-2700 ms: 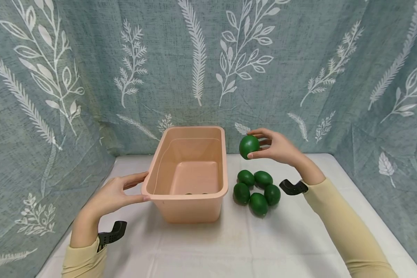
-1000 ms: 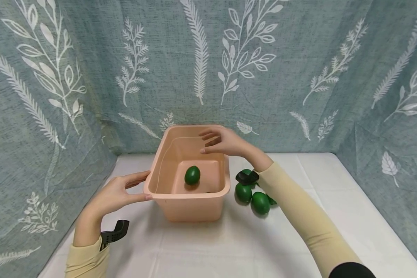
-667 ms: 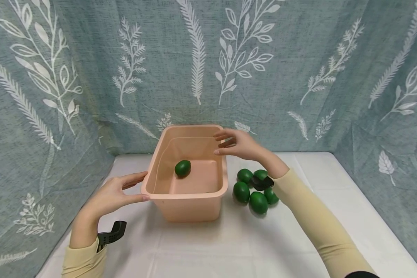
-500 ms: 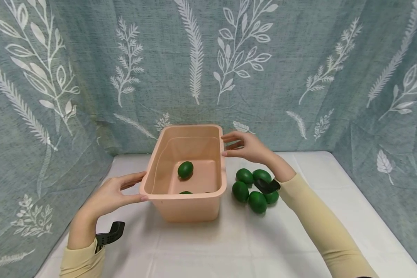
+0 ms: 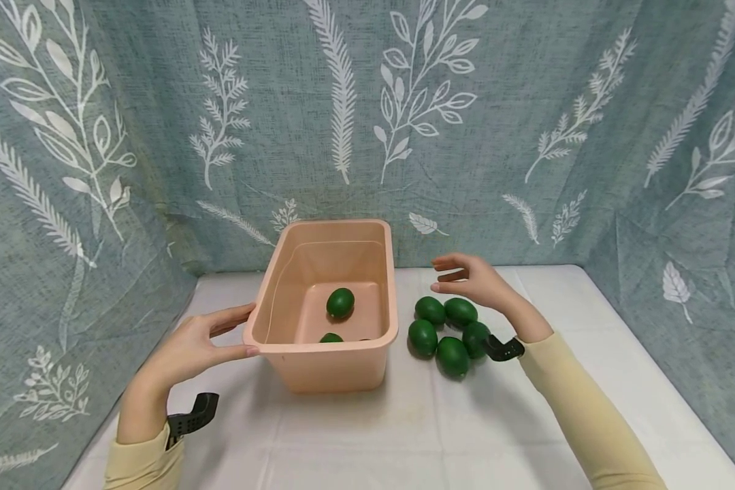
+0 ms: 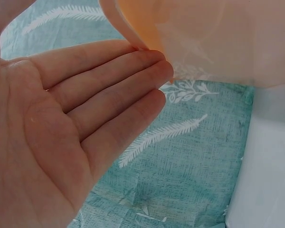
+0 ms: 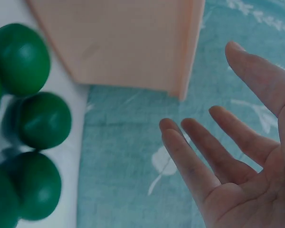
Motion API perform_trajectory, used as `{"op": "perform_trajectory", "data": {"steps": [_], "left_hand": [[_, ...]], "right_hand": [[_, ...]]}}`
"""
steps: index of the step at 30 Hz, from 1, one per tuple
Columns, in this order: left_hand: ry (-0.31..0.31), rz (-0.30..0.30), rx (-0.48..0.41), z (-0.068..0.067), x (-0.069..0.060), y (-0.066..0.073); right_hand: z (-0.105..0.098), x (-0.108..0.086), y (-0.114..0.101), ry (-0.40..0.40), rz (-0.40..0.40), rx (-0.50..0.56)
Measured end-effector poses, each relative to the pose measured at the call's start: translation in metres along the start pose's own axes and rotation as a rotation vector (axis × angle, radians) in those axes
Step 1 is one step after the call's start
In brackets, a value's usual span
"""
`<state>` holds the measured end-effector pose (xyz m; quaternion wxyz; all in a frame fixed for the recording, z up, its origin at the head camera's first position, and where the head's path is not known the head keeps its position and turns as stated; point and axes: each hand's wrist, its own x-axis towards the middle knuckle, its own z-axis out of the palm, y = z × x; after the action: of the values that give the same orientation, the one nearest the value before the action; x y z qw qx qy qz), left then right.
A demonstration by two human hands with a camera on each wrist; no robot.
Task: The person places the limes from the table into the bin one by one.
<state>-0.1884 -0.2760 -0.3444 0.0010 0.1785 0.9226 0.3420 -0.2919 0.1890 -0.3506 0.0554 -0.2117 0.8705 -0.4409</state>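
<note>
My left hand (image 5: 199,347) touches the left rim of a peach plastic tub (image 5: 324,367), its fingers straight in the left wrist view and the thumb by the front corner. My right hand (image 5: 474,280) is in the air above a ring of several dark green limes (image 5: 452,357), fingers spread and holding nothing. The right wrist view has some of those limes (image 7: 43,121) left of the hand. Inside the tub lies one lime (image 5: 340,303) on the floor. Another lime (image 5: 331,337) shows only its top behind the front wall.
A white cloth (image 5: 355,442) covers the table. Blue-green leaf-print fabric (image 5: 282,136) stands behind and along both sides. A black wrist strap (image 5: 192,415) is on the left wrist, another strap (image 5: 505,348) on the right.
My right hand carried a lime over the tub and let it go inside. That lime rolled about in there. The hand then moved back right, above the ring. My left hand stayed on the rim.
</note>
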Motion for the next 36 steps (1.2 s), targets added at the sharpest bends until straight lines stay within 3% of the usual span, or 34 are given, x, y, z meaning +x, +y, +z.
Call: {"op": "perform_trajectory", "data": {"steps": [25, 36], "left_hand": [[0.001, 0.003, 0.001, 0.002, -0.001, -0.001], [0.000, 0.004, -0.006, 0.001, -0.001, -0.001]], "right_hand": [[-0.006, -0.055, 0.072, 0.067, 0.163, -0.004], [0.004, -0.074, 0.100, 0.084, 0.217, 0.000]]}}
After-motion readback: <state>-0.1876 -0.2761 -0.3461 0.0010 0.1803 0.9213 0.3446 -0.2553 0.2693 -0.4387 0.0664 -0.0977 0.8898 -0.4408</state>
